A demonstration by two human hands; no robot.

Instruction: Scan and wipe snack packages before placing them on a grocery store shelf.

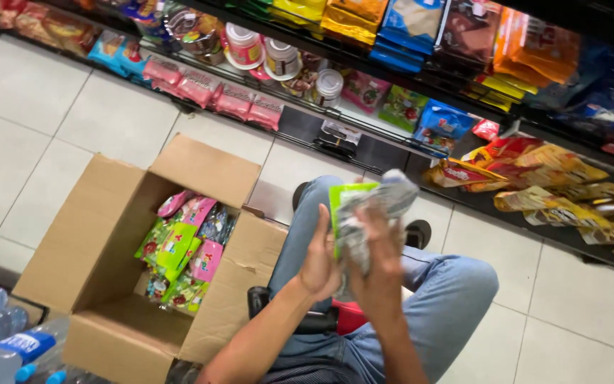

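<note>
Both of my hands hold a small stack of snack packets (365, 206), silver-grey with a bright green edge, in front of my chest. My left hand (319, 259) presses against the stack's left side with the palm. My right hand (380, 263) wraps around it from the right, fingers over the front. Below them are my knees in blue jeans (449, 284), and I sit on a low red stool (349, 316). An open cardboard box (101, 242) stands on the floor to my left, holding several pink and green packets (182, 249).
Low shop shelves (392, 124) run across the top, filled with bagged snacks, jars and yellow packets (570, 195). Water bottles with blue caps (8, 345) lie at the bottom left. The floor is pale tile (30, 135).
</note>
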